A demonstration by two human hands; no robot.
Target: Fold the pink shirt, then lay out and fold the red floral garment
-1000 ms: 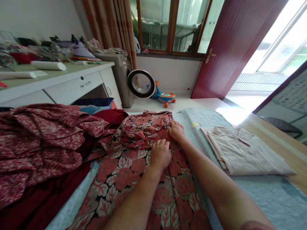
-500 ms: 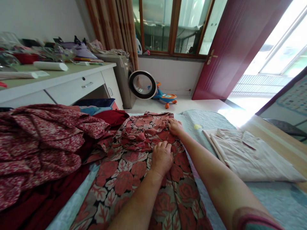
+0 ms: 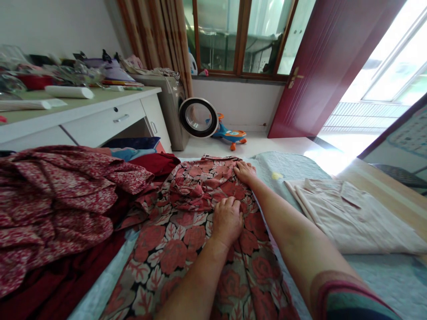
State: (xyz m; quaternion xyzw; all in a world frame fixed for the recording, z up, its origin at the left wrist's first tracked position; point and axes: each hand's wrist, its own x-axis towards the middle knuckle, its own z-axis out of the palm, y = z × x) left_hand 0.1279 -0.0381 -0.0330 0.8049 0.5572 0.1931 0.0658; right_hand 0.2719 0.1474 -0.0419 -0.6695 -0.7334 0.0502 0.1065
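Note:
A floral dress or long top (image 3: 182, 249), in red, grey and black, lies spread lengthwise in front of me, its collar end away from me and its upper part creased. On the middle of it rests my left hand (image 3: 227, 221), palm down, with the fingers slightly bent against the cloth. My right hand (image 3: 246, 172) lies at the upper right edge of the garment, near the collar, fingers stretched over the fabric. Neither hand lifts any cloth. Both palms are hidden.
A heap of red-and-white patterned cloth (image 3: 66, 191) lies at the left over dark red fabric (image 3: 66, 275). A folded cream shirt (image 3: 356, 218) sits to the right on a pale blue quilted cover (image 3: 290, 164). Beyond are a washing machine door (image 3: 199, 118), standing ajar, and a ride-on toy (image 3: 231, 134).
My right hand has shifted very slightly up and my left hand slightly right on the cloth. The right sleeve shows more in the lower corner. The garment lies almost the same.

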